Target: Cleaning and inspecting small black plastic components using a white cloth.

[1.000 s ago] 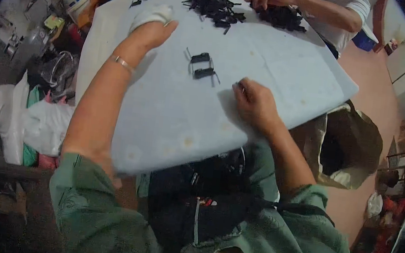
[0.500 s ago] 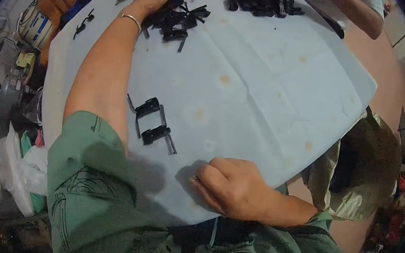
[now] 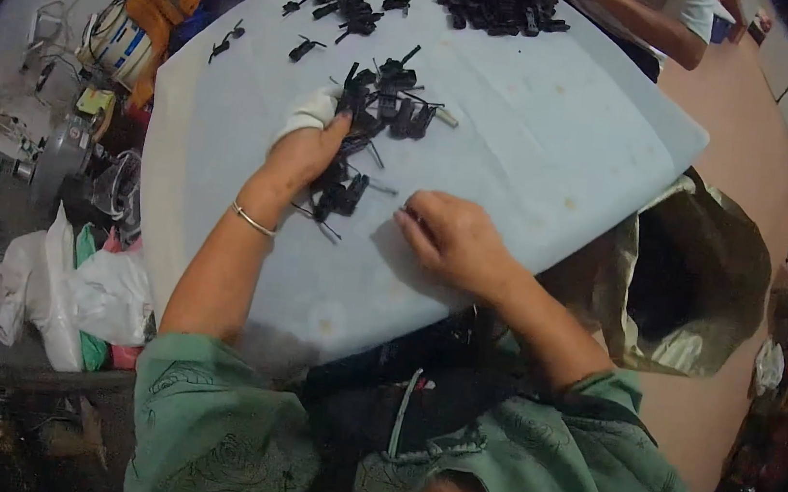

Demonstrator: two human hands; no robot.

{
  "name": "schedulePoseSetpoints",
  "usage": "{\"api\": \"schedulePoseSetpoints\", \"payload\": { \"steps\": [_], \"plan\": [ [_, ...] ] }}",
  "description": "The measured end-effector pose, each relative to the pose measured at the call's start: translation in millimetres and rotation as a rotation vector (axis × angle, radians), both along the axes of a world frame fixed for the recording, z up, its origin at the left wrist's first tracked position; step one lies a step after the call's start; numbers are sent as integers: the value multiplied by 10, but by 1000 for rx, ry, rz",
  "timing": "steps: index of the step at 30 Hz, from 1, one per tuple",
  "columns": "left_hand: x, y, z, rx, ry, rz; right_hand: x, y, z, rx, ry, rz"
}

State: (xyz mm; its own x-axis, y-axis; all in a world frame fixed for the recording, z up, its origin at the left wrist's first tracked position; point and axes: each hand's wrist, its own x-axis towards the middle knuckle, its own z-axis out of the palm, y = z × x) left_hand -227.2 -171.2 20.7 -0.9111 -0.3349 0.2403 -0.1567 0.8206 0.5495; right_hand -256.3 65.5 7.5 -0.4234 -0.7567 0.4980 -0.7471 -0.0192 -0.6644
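Observation:
My left hand [image 3: 311,142], with a white covering over its fingers and a bangle at the wrist, is closed against a loose heap of small black plastic parts [image 3: 393,100] with thin strips. Its thumb lies over some of them, and its fingertips are hidden. More of these black parts [image 3: 341,197] lie just below the thumb. To the right, my right hand [image 3: 453,238] is held with curled fingers above the pale tabletop [image 3: 521,154], close to the heap. Whatever sits between its thumb and fingers is too small to make out.
A large pile of black parts [image 3: 495,3] stands at the far edge, beside another person's arm [image 3: 634,19]. Smaller clusters [image 3: 348,8] lie at the far left. An open sack [image 3: 617,291] stands right of the table; plastic bags [image 3: 116,297] are at the left.
My left hand has come back from the far side, bringing part of the heap nearer. My right hand has moved forward, toward the parts. The view has shifted.

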Motion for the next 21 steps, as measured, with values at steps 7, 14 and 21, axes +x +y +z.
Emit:
{"api": "schedulePoseSetpoints", "payload": {
  "steps": [7, 14, 21],
  "plan": [
    [402, 446, 7, 266, 41, -41, 7, -55, 32, 40, -100, -81],
    [866, 417, 183, 281, 84, 22, 70, 16, 17, 19, -28, -176],
    [1227, 393, 256, 7, 152, 45, 319, 288, 33, 178, -22, -182]
  ]
}}
